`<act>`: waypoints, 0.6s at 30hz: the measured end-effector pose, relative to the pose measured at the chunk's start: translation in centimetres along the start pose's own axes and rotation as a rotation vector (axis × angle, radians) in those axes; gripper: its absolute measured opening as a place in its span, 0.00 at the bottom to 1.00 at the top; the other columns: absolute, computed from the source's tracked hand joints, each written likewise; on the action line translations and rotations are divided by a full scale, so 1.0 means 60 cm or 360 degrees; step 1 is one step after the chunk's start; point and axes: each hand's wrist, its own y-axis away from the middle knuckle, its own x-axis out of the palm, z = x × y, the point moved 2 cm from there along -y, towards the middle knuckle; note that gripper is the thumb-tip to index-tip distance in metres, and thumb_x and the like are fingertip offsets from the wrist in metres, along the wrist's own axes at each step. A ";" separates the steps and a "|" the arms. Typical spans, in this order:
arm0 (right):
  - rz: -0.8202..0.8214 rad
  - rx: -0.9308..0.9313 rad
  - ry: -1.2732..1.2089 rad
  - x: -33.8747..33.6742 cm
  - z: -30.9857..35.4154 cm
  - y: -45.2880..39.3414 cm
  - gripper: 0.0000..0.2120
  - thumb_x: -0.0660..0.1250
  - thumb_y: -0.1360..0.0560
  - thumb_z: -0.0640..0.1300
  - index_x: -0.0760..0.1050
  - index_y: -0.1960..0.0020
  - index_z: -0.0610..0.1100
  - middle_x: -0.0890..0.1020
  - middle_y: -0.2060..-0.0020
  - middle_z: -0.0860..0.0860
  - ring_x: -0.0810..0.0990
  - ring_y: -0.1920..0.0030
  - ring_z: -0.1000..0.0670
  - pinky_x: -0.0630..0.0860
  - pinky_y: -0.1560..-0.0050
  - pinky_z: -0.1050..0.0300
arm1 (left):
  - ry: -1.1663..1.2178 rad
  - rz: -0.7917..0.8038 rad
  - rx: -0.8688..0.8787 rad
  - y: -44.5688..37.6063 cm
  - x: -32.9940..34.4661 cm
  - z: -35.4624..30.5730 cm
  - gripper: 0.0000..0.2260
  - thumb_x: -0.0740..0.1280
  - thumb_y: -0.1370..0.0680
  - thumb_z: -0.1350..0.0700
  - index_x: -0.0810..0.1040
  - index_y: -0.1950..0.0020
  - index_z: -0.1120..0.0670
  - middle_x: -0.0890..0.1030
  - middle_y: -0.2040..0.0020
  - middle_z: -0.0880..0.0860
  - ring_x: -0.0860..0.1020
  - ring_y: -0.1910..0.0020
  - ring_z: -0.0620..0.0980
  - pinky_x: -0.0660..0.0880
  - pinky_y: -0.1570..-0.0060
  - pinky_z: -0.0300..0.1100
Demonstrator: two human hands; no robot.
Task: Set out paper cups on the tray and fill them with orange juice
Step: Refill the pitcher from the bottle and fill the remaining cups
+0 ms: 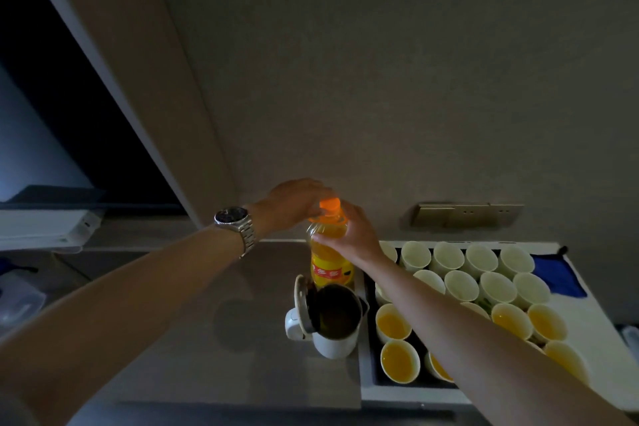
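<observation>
Cups of white paper (480,258) crowd the dark tray (370,349), near rows filled, far rows empty, while the right hand (352,230) grips the clear plastic orange-juice bottle (330,261) on the grey tabletop (207,304) and left hand (294,201) fingers curl on its orange cap (329,203).

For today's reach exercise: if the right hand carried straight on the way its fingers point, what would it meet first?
The right hand already grips the juice bottle near its neck; beyond that, probably the left hand at the cap, though depth is unclear.
</observation>
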 end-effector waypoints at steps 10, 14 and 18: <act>-0.0034 -0.0036 -0.0046 0.004 -0.011 0.001 0.38 0.75 0.40 0.68 0.70 0.33 0.58 0.74 0.36 0.55 0.77 0.37 0.52 0.76 0.38 0.50 | -0.0473 0.0207 -0.0076 -0.039 0.004 -0.037 0.14 0.65 0.17 0.49 0.73 0.34 0.54 0.80 0.39 0.53 0.81 0.43 0.55 0.75 0.55 0.46; -0.0039 -0.0045 -0.0056 0.004 -0.009 0.004 0.34 0.76 0.38 0.65 0.70 0.36 0.59 0.74 0.37 0.56 0.77 0.38 0.52 0.76 0.39 0.50 | -0.0539 0.0281 -0.0178 -0.048 -0.006 -0.051 0.21 0.63 0.16 0.43 0.71 0.30 0.56 0.79 0.36 0.56 0.80 0.40 0.57 0.74 0.53 0.46; -0.0032 -0.0044 -0.0046 0.002 -0.011 0.006 0.32 0.78 0.37 0.64 0.71 0.38 0.58 0.73 0.37 0.57 0.77 0.39 0.52 0.76 0.40 0.51 | -0.0487 0.0222 -0.0407 -0.045 -0.002 -0.050 0.26 0.59 0.18 0.35 0.75 0.33 0.54 0.82 0.39 0.56 0.81 0.42 0.58 0.75 0.49 0.47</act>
